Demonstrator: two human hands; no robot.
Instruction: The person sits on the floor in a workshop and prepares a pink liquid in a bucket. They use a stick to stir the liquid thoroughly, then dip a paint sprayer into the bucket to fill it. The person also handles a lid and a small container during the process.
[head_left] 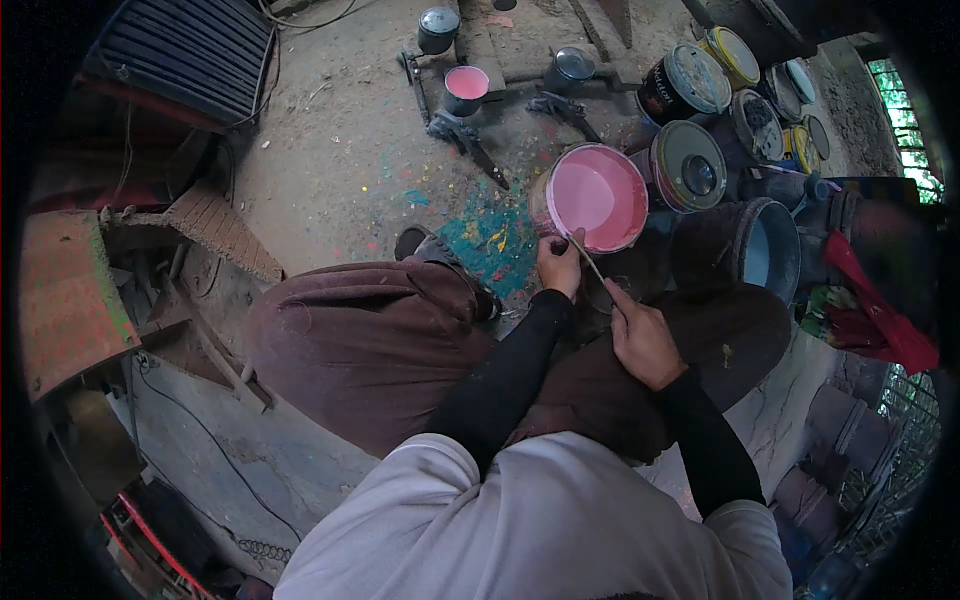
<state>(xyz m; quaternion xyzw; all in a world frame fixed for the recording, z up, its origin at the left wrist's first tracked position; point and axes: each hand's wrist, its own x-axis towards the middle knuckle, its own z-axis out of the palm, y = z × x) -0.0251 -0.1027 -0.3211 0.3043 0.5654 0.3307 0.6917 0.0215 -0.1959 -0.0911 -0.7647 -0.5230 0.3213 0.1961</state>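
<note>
You have the thin stick [597, 269] in your right hand [643, 338] — the fingers are closed around its lower end, and it slants up and leftward to the near rim of the pink paint bucket [597, 190]. Your left hand [560, 268] is at that same near side, its fingers curled close to the stick's upper end; you cannot tell from this view whether they grip the stick, the rim or neither. The bucket stands on the floor just beyond your right knee, tilted a little toward you, with pink paint inside.

Right of it sits a lidded bucket [688, 165] with a round metal container on top, and nearer you a large grey bucket [768, 250] with a light blue inside. A red cloth [865, 300] hangs beside that. Farther off are a black bucket [685, 85] and a yellow bucket [730, 57].

Ahead of you, well apart from your hands, are 2 spray guns: 1 carries an open cup of pink paint [466, 85], the other a lidded cup [570, 68]. Teal paint stains [490, 245] — with yellow flecks among them — spread over the floor left of the pink bucket.
</note>
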